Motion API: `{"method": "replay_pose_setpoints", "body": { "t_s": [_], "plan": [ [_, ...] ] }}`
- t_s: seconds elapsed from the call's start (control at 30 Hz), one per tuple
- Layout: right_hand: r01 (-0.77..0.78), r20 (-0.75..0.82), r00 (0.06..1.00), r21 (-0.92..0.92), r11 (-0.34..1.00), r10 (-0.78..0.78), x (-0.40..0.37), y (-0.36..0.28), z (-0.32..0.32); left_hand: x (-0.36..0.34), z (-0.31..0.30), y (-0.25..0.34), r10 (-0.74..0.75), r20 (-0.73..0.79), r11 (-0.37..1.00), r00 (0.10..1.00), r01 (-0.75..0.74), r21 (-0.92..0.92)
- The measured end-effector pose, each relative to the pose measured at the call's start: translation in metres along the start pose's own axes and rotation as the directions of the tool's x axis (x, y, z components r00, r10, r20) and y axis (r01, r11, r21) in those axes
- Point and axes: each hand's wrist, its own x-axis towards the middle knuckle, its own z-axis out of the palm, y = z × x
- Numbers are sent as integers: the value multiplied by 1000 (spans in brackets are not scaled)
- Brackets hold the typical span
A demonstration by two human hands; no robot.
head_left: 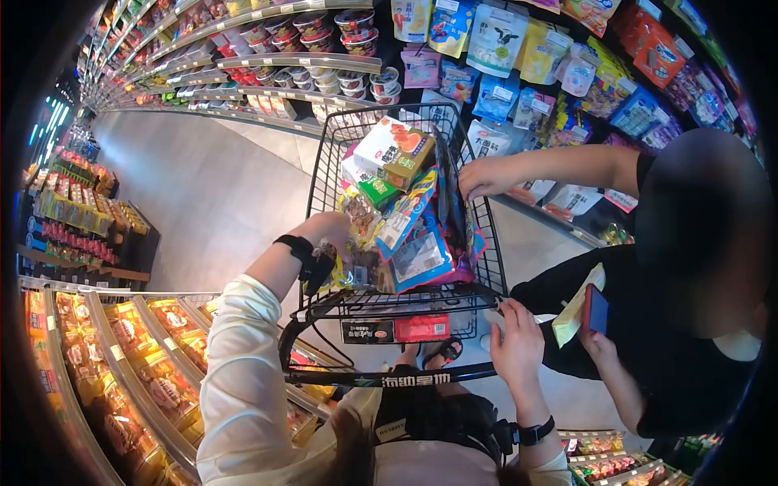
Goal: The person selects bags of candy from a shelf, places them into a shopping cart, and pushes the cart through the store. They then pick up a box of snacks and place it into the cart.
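Note:
A black wire shopping cart [318, 188] stands before me, loaded with packaged food. My left hand [331, 229] is over its left side with fingers curled down, beside a clear snack bag [361, 212]; what the fingertips hold is hidden. My right hand [519, 340] is near the right end of the cart handle [466, 373], fingers stretched out and nothing in them. In the basket lie a white and brown box [395, 146], a green packet [378, 189] and blue-edged bags [421, 257].
At the right stands a person in black [689, 227], one hand [484, 176] at the cart's right rim, the other holding a phone [596, 310] and a pale yellow packet [570, 320]. Shelves of cup foods [356, 36] and hanging bags [494, 36] run ahead; snack racks [154, 368] flank the left.

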Motion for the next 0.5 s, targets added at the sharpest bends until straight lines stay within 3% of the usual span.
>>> {"method": "replay_pose_setpoints", "body": {
  "t_s": [0.1,0.17,0.2,0.23,0.3,0.5],
  "plan": [
    [1,-4,1000,-3,1000,-1,2,-2,1,-8,-27,3,-14,138,997,990,25,-75],
    [-2,-5,1000,0,1000,2,2,-3,1,-9,-44,5,54,193,998,980,-56,4],
    [5,-15,1000,3,1000,-5,1,-3,1,-43,-76,34,149,137,989,979,-149,-8],
    [10,-26,1000,5,1000,-10,2,-3,1,-38,-73,32,150,138,989,979,-150,-8],
    [8,-25,1000,6,1000,-8,2,-4,2,-14,-62,26,-92,-172,980,981,119,156],
    [-20,2,1000,5,1000,20,4,-5,0,59,-37,31,-96,-169,985,981,118,126]
  ]
}}
